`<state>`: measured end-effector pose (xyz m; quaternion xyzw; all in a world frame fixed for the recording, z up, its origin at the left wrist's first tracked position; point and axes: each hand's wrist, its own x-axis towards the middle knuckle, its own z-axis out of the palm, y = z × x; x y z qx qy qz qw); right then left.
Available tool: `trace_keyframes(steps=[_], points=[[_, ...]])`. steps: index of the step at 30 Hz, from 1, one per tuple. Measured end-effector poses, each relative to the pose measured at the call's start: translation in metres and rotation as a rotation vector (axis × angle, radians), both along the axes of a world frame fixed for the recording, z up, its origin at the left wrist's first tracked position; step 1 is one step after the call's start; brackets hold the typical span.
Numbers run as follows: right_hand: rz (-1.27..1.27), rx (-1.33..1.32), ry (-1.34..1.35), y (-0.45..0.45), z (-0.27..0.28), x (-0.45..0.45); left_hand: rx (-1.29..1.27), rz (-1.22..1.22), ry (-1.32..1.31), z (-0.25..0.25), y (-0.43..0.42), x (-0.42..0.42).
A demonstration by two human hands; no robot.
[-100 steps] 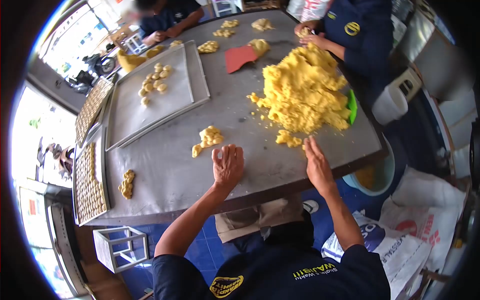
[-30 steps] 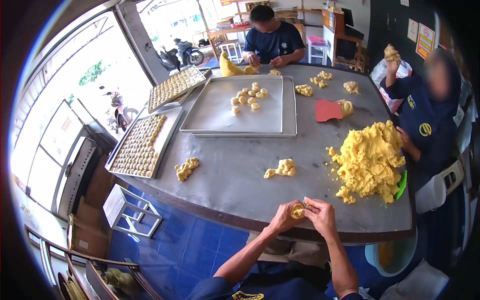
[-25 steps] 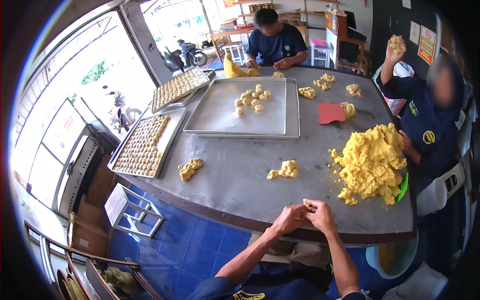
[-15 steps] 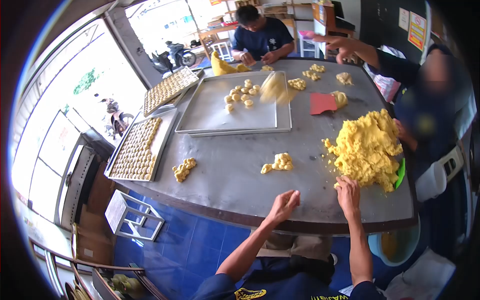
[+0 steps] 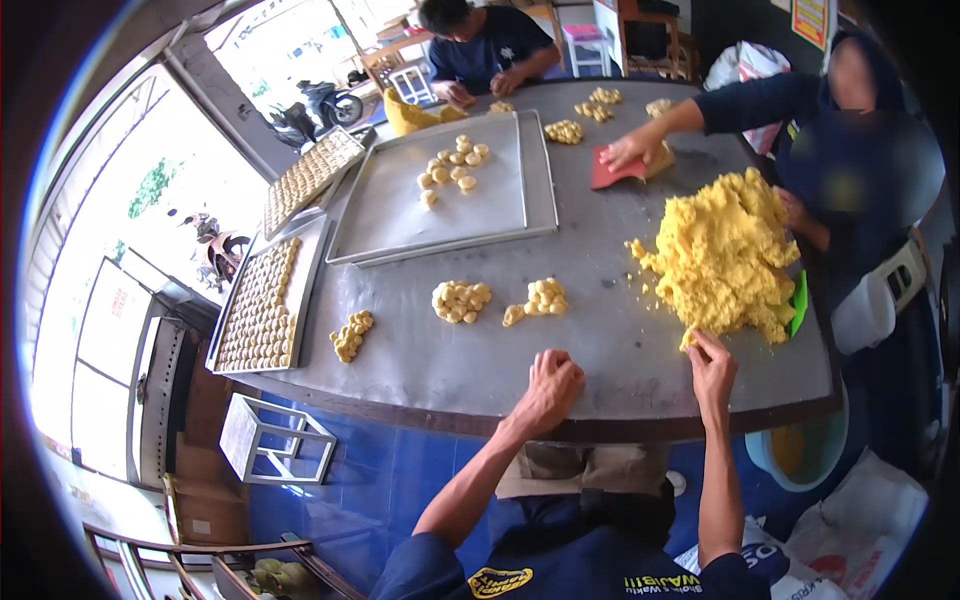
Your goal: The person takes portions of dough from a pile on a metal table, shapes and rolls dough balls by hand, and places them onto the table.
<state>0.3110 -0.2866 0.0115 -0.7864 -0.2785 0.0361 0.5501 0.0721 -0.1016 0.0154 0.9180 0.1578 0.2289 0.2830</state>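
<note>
A large crumbly mound of yellow dough (image 5: 722,255) sits on the right side of the metal-topped table. At its near edge my right hand (image 5: 713,372) pinches a small piece of yellow dough (image 5: 690,340) between thumb and fingers. My left hand (image 5: 552,388) is closed near the front edge of the table, its fingers curled; what they hold, if anything, is hidden. Ahead of it lie two clusters of small dough balls, a right one (image 5: 545,297) and a left one (image 5: 460,301). Farther left is another small cluster (image 5: 352,337).
A large tray (image 5: 370,225) holds several round pieces. Filled trays stand left, one nearer (image 5: 305,340). Across the right side, a co-worker's hand (image 5: 632,148) rests on a red scraper (image 5: 610,178). Another person (image 5: 490,50) works at the far edge. A white stool (image 5: 240,437) stands below.
A blurred, airborne bunch of dough balls near the large tray now lies as a cluster before me. The co-worker's raised hand has come down onto the red scraper. My left hand has shifted slightly left.
</note>
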Motion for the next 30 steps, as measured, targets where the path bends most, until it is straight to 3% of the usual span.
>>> trace_keyframes(steps=[1,2,4,7,10,12,13,16,20,21,26,29,30], points=[[0.007,0.006,-0.01,-0.001,-0.004,-0.001,-0.005,0.0,-0.042,0.004,0.005,0.003],[0.01,0.01,-0.02,-0.003,-0.007,0.0,-0.174,0.137,-0.018,0.008,0.003,0.003],[0.015,-0.07,-0.153,-0.006,-0.004,-0.002,-0.174,0.144,0.005,0.012,0.011,-0.007],[0.026,-0.153,-0.348,-0.008,0.017,-0.017,0.199,0.193,-0.064,0.005,0.008,-0.014],[0.017,-0.19,-0.42,-0.007,0.013,-0.015,-0.104,0.247,-0.031,0.019,0.013,-0.008],[0.026,-0.199,-0.402,-0.006,0.012,-0.012,0.105,0.249,0.133,0.034,0.035,0.01],[0.028,-0.202,-0.384,-0.005,0.014,-0.011,-0.061,0.323,0.184,0.039,0.042,0.023],[0.024,-0.249,-0.384,-0.007,0.018,-0.008,0.411,0.381,0.142,0.007,0.044,0.051],[0.02,-0.284,-0.428,-0.01,0.01,-0.009,0.196,0.434,0.136,-0.008,0.048,0.047],[0.024,-0.293,-0.443,-0.012,0.008,-0.011,0.093,0.334,0.159,-0.005,0.047,0.034],[0.084,-0.335,-0.449,-0.015,0.001,-0.004,0.209,-0.021,0.195,0.025,0.004,-0.031],[0.108,-0.355,-0.486,-0.008,0.004,-0.003,-0.196,0.076,0.214,0.032,0.038,-0.042],[0.119,-0.376,-0.502,-0.006,0.007,-0.003,-0.112,0.205,-0.084,0.041,0.049,-0.031]])
